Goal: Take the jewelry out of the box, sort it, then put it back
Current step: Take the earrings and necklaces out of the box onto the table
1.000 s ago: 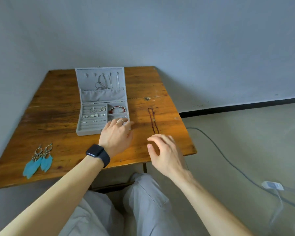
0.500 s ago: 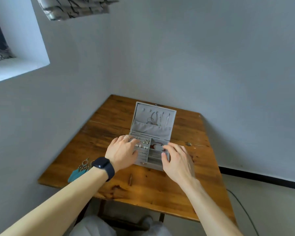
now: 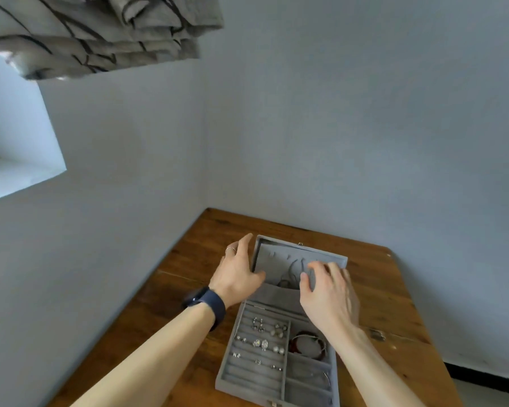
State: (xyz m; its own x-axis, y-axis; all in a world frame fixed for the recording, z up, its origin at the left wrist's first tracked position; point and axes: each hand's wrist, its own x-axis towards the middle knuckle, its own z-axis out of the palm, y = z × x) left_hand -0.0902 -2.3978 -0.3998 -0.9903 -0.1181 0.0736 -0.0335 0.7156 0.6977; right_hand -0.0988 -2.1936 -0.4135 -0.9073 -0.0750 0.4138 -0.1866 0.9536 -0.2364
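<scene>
The necklaces (image 3: 290, 274), thin dark chains hung inside the raised lid (image 3: 276, 255) of the grey felt jewelry box (image 3: 228, 368), are judged light, limp and easily tangled. Each is best taken near its hook. The box is set on the table (image 3: 379, 289), with small earrings (image 3: 260, 343) in the left of its tray and a bracelet (image 3: 307, 345) in the right. The left hand (image 3: 235, 274) is spread, straight-fingered, at the lid's left edge. The right hand (image 3: 326, 295) is curled over the chains; whether anything is pinched cannot be told.
</scene>
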